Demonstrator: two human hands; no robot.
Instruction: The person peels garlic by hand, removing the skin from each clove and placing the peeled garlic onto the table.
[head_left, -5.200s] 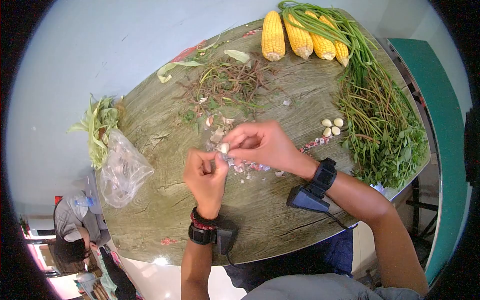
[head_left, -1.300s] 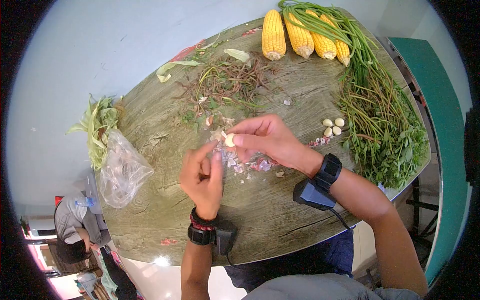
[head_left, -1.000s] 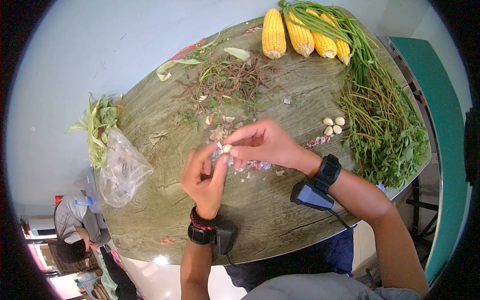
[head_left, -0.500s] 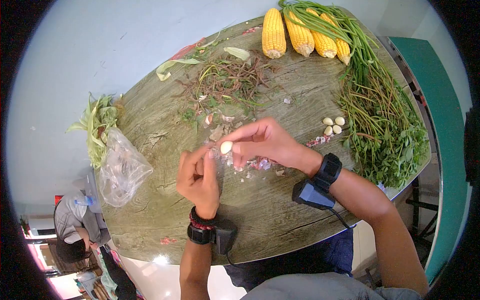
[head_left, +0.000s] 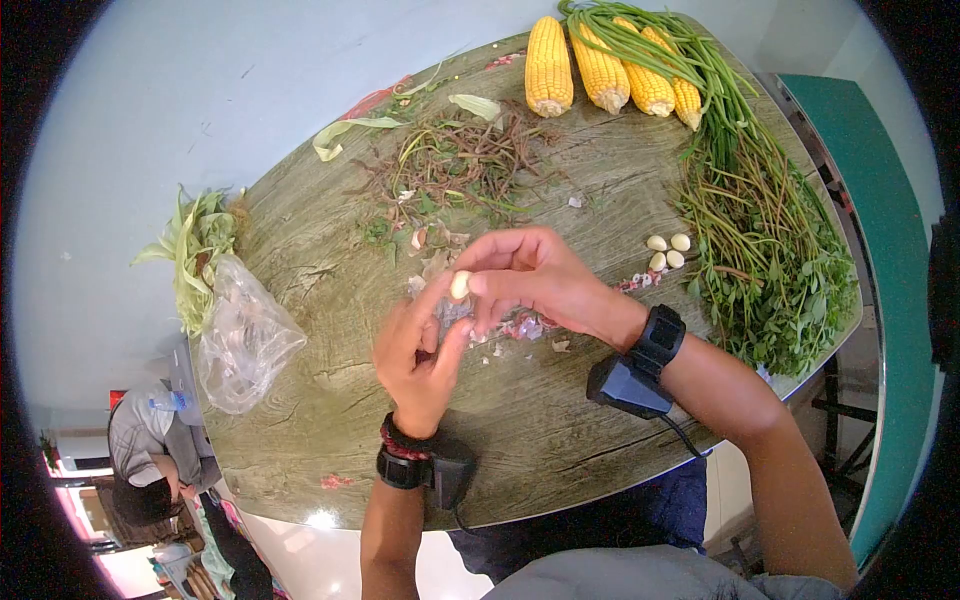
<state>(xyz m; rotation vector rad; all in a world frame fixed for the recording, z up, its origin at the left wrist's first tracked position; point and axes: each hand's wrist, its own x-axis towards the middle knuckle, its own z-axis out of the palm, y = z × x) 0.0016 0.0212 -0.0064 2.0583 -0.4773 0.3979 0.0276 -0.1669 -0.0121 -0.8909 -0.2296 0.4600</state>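
A pale peeled garlic clove [head_left: 460,285] sits pinched between the thumb and fingers of my right hand [head_left: 535,280], above the middle of the table. Close on its left is my left hand [head_left: 412,345], its thumb spread away from the fingers. The left index fingertip reaches up beside the clove; whether it touches cannot be told. Under both hands lie papery garlic skins [head_left: 530,325], whitish and purple-pink. Several more peeled garlic cloves [head_left: 657,243] are grouped to the right of my right hand.
Several corn cobs [head_left: 548,70] and long green stalks [head_left: 725,90] lie at the back right. Leafy greens [head_left: 765,270] line the right edge. Brown stem scraps [head_left: 460,160] are heaped behind my hands. Corn husks [head_left: 195,250] and a clear plastic bag [head_left: 245,335] are at the left edge.
My left thumb has come away from its fingers and the hand has shifted slightly right. In my right hand, the clove has turned and risen slightly.
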